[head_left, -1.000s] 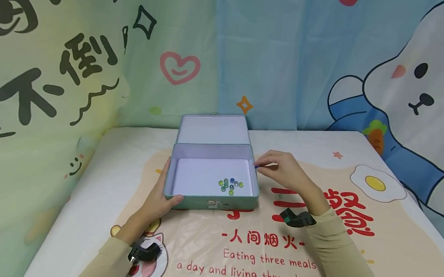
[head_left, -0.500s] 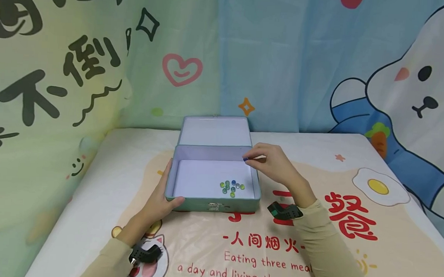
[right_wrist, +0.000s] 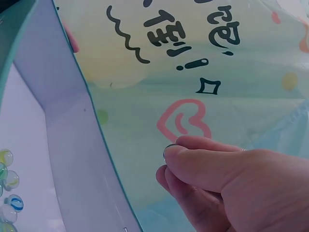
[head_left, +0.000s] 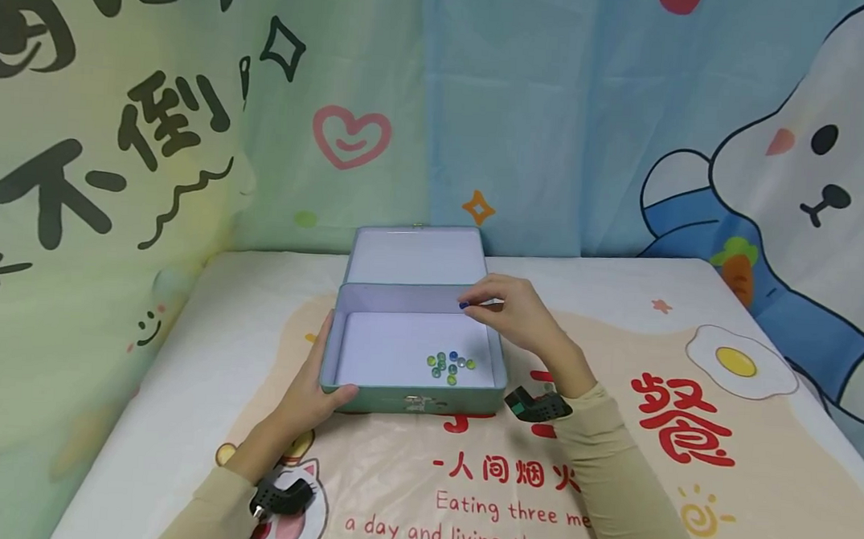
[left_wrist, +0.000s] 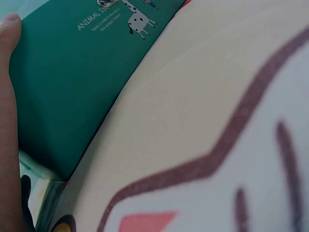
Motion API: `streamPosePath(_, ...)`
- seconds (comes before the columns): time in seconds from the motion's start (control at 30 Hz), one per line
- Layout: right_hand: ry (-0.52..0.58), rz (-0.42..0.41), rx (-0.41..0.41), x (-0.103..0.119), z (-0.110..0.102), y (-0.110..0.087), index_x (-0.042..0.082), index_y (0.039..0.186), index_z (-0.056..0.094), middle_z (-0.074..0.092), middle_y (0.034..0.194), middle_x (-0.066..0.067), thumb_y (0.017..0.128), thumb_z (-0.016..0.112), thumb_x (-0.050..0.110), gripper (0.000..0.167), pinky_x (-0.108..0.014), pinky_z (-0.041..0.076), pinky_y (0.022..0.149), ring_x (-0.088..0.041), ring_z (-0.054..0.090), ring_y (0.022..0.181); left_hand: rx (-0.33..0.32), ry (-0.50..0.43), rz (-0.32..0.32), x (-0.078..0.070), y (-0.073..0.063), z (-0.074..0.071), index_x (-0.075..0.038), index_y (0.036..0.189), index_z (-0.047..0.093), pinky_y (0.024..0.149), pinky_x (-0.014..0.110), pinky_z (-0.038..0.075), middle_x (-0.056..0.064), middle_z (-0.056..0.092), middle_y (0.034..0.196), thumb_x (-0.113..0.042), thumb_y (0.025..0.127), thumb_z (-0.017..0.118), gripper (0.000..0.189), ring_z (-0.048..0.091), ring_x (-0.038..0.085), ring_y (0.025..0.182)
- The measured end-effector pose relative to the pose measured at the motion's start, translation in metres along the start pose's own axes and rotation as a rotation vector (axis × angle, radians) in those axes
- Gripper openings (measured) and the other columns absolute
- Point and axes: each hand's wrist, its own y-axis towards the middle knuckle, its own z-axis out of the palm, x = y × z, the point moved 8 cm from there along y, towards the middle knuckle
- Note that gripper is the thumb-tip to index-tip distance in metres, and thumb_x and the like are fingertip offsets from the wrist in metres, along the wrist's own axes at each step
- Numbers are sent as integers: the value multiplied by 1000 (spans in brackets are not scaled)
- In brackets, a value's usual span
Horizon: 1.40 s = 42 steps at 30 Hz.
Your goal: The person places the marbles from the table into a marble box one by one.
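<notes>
A green tin box [head_left: 379, 396] with a pale inside lies on the table, its hinged lid [head_left: 418, 257] swung back. Several glass marbles [head_left: 452, 368] in green, yellow and blue sit in the box's right part; one with a blue swirl, a marble [right_wrist: 14, 203], shows in the right wrist view. My left hand [head_left: 309, 389] holds the box at its left side, thumb at the front corner. Over the box's right rear part, my right hand [head_left: 506, 306] pinches a small dark blue marble [head_left: 463, 305] between thumb and fingertips, mostly hidden by the thumb in the right wrist view.
A printed tablecloth [head_left: 508, 514] with red lettering and cartoon figures covers the table. Behind it hangs a printed curtain [head_left: 510, 128]. Black wrist bands with cameras, such as the right band [head_left: 538, 404], sit on both wrists.
From outside the box's right edge, my right hand has moved left and a little back, over the box, with the dark blue marble. My left hand stays on the box.
</notes>
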Motion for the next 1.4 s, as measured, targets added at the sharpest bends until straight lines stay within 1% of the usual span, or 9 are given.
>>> streamPosePath(0.23, -22, 5, 9, -1, 10, 3, 9, 104, 72, 66, 99, -2, 86, 70, 12, 19, -33, 55, 82, -16, 65, 94, 0, 14, -20, 3, -3, -2, -24, 154, -4, 101, 66, 27, 10, 7, 161, -48, 77, 72, 110, 25, 41, 138)
streamPosePath(0.37, -38, 11, 23, 1, 17, 4, 9, 105, 71, 68, 101, -3, 86, 70, 11, 20, -33, 54, 82, -17, 66, 95, -3, 11, -22, 4, -5, -2, -27, 154, -4, 101, 66, 26, 9, 6, 161, -49, 77, 71, 110, 24, 42, 139)
streamPosePath(0.53, -76, -3, 54, 5, 28, 5, 9, 100, 72, 70, 98, -3, 85, 71, 11, 15, -33, 54, 83, -16, 66, 93, -4, 2, -20, 4, -6, -2, -27, 154, -5, 101, 67, 25, 10, 6, 161, -48, 77, 72, 110, 22, 42, 140)
streamPosePath(0.8, -116, -24, 100, 12, 39, 6, 9, 95, 74, 70, 92, -2, 83, 72, 10, 12, -28, 55, 77, -16, 66, 89, -2, -7, -20, 1, -5, -3, -23, 154, -5, 103, 67, 24, 9, 5, 161, -50, 78, 71, 111, 20, 42, 141)
streamPosePath(1.0, -240, -63, 172, 16, 51, 4, 9, 94, 75, 68, 93, 0, 84, 71, 12, 11, -26, 54, 75, -13, 62, 85, 0, -9, -19, 2, -4, -2, -26, 154, -5, 102, 66, 24, 10, 6, 161, -53, 77, 70, 110, 21, 42, 141)
streamPosePath(1.13, -299, -74, 211, 17, 58, 2, 10, 93, 76, 68, 94, 1, 84, 71, 14, 10, -22, 51, 71, -11, 60, 82, 0, -11, -18, -5, -4, -2, -23, 154, -4, 102, 67, 23, 14, 6, 160, -53, 78, 70, 110, 21, 43, 140)
streamPosePath(1.3, -326, -78, 236, 19, 67, 0, 8, 93, 75, 68, 92, 0, 84, 71, 13, 10, -22, 50, 70, -11, 60, 81, 6, -27, -15, -29, -3, -3, -12, 154, -3, 101, 69, 23, 23, 6, 158, -44, 79, 71, 110, 21, 49, 138)
streamPosePath(1.33, -333, -83, 238, 19, 68, 0, 8, 93, 75, 68, 91, 0, 84, 71, 12, 10, -23, 50, 70, -12, 60, 81, 5, -22, -12, -29, -3, -3, -13, 154, -3, 101, 68, 23, 22, 7, 158, -46, 79, 71, 110, 21, 48, 138)
streamPosePath(1.4, -351, -105, 238, 18, 72, -1, 8, 92, 75, 68, 91, 0, 84, 72, 11, 9, -24, 50, 71, -12, 61, 81, 4, -11, -5, -23, -2, -2, -19, 154, -3, 102, 67, 24, 19, 7, 159, -48, 78, 71, 110, 22, 46, 139)
